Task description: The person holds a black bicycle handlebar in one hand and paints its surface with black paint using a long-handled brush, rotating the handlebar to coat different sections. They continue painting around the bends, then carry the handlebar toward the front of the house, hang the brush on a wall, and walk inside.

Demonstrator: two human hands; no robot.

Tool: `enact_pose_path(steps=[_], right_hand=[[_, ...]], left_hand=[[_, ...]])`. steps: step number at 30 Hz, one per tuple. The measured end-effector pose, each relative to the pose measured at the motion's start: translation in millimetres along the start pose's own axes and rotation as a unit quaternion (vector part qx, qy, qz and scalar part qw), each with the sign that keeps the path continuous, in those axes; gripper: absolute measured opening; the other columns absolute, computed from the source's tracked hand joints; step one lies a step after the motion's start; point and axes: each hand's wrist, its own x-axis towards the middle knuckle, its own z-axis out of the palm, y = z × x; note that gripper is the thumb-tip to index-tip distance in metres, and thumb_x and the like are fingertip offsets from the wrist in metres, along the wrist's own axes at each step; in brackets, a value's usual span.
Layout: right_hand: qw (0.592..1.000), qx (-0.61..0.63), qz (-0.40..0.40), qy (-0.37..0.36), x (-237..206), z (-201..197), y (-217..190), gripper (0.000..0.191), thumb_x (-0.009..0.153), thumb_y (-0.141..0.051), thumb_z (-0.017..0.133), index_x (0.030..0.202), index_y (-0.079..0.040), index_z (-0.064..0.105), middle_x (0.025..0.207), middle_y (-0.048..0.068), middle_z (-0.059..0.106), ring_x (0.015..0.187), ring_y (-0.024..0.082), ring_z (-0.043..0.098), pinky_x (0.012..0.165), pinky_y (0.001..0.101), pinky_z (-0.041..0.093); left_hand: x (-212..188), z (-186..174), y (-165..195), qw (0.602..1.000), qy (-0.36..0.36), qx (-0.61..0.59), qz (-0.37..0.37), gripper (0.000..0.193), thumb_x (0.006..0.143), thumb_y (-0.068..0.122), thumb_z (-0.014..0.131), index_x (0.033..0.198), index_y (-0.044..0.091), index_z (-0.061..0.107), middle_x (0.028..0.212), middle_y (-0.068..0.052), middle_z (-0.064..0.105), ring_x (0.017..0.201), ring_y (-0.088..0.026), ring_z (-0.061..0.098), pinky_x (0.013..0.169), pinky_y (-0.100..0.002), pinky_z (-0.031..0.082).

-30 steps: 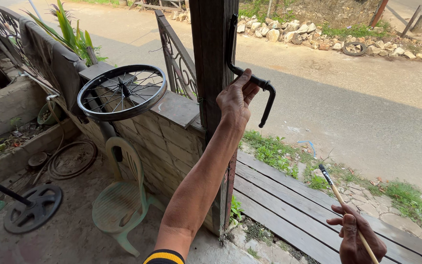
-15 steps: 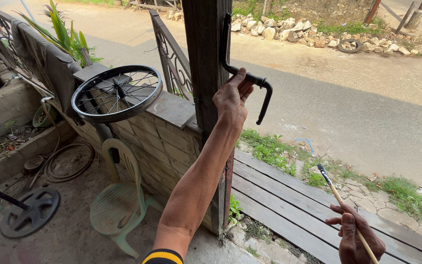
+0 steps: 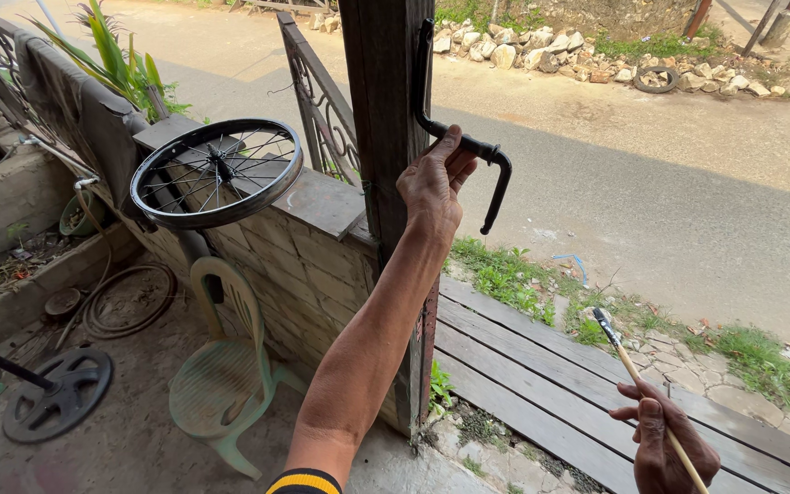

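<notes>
Half the right hand (image 3: pixel 665 448) holding a paintbrush (image 3: pixel 637 380) is cropped.

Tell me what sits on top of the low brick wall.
A black spoked bicycle wheel lies flat on the low brick wall, over its grey capping slab. The slab under the wheel's rim is hidden.

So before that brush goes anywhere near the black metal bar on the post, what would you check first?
1. Left hand grips the black bent bar: ok.
2. Right hand holds the thin paintbrush, bristles pointing up: ok.
3. Brush loaded with paint: cannot tell.
4. Brush within touch of the bar: not ok, it is well below and apart.
5. Bar fixed firmly to the wooden post: cannot tell.
6. Fingers clear of the bar's hanging end: ok.
</notes>
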Motion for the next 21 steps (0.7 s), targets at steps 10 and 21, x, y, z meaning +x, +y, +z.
enact_pose_path(steps=[10, 21], right_hand=[[0.999, 0.035, 0.003, 0.003, 2, 7, -11, 0.026, 0.112, -0.015, 0.054, 0.124, 0.002, 0.069, 0.108, 0.015, 0.076, 0.079, 0.018, 0.074, 0.058, 0.0254, 0.048], [1.0, 0.027, 0.0, 0.011, 2, 2, -14, 0.025, 0.111, -0.015, 0.055, 0.123, 0.0, 0.07, 0.107, 0.012, 0.077, 0.078, 0.017, 0.074, 0.056, 0.0244, 0.046]], left_hand=[[7, -7, -5, 0.999, -0.042, 0.019, -0.011, 0.018, 0.084, 0.01, 0.081, 0.098, 0.002, 0.073, 0.09, -0.012, 0.078, 0.084, -0.022, 0.077, 0.075, -0.034, 0.059], [13, -10, -14, 0.998, -0.057, -0.004, -0.012, 0.016, 0.085, 0.009, 0.079, 0.098, 0.004, 0.072, 0.094, -0.012, 0.076, 0.094, -0.024, 0.077, 0.087, -0.04, 0.057]])
